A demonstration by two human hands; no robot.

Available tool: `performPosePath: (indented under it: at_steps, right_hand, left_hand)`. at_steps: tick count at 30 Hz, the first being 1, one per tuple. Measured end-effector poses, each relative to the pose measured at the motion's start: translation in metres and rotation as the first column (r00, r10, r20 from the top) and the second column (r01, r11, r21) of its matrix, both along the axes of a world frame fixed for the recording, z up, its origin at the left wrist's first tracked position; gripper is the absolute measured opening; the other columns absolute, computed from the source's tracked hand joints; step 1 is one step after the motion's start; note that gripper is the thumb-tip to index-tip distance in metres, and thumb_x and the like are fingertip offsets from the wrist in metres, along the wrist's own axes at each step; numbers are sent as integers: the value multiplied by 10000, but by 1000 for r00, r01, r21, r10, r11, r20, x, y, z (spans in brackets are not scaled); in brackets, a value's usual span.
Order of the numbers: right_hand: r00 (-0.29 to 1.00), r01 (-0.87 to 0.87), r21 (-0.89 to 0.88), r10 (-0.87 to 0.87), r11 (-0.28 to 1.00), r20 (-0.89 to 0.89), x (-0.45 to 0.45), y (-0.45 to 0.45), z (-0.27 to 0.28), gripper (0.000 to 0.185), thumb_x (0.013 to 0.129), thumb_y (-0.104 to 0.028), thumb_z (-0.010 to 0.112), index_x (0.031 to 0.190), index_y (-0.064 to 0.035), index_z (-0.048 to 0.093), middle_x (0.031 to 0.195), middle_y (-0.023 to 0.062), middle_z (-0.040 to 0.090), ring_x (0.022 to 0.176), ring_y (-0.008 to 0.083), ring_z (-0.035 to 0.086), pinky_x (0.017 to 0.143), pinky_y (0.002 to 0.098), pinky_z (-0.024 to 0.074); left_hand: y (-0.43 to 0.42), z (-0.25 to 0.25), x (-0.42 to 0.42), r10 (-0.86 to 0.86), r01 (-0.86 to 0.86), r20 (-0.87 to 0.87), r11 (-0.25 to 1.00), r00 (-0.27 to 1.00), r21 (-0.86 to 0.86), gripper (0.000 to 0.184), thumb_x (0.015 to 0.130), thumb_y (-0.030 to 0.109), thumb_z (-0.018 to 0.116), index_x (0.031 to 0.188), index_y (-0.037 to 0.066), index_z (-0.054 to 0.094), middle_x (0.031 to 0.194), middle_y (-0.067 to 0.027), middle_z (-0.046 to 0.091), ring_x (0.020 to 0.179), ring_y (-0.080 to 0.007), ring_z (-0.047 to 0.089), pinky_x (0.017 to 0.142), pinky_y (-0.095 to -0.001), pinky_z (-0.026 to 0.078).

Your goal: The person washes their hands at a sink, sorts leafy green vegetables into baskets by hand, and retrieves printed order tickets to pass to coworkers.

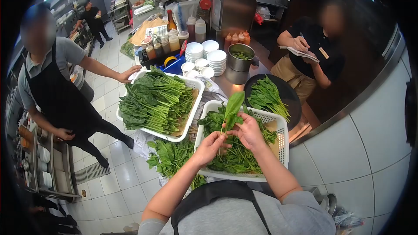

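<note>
My left hand [212,148] pinches the stem of a leafy green sprig [234,106], held upright above a white perforated basket [284,146] of greens. Close beside it, my right hand [249,131] has its fingers closed around the same sprig's lower leaves. Loose greens [230,159] lie in that basket under both hands. To the left stands a second white basket [199,88], filled with long-stemmed greens [159,100] laid side by side. More greens [174,154] lie on a cloth below it, and a bunch [269,95] rests on a round black tray [296,111].
A person in a black apron [65,87] stands at the left, one hand on the left basket's edge. Another person [315,52] writes on a pad at the right. Stacked white bowls [216,61], sauce bottles [200,30] and a metal pot [240,63] stand behind the baskets.
</note>
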State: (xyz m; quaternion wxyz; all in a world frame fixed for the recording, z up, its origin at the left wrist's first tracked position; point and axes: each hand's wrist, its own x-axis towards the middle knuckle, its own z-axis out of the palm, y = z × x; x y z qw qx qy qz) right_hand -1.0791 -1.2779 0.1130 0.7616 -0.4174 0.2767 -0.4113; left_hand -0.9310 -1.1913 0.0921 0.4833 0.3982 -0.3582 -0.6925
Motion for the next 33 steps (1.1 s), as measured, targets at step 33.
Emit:
performPosePath:
  at_steps: [33]
  right_hand:
    - [985, -36, 81, 21, 996, 170, 32, 22, 8, 201, 954, -270, 454, 904, -94, 537, 800, 58, 598, 814, 235, 613, 717, 394, 506]
  left_hand:
    - [60, -6, 39, 358, -136, 585, 911, 728, -388, 272, 940, 245, 433, 898, 27, 590, 690, -113, 545, 647, -203, 522, 634, -337, 429]
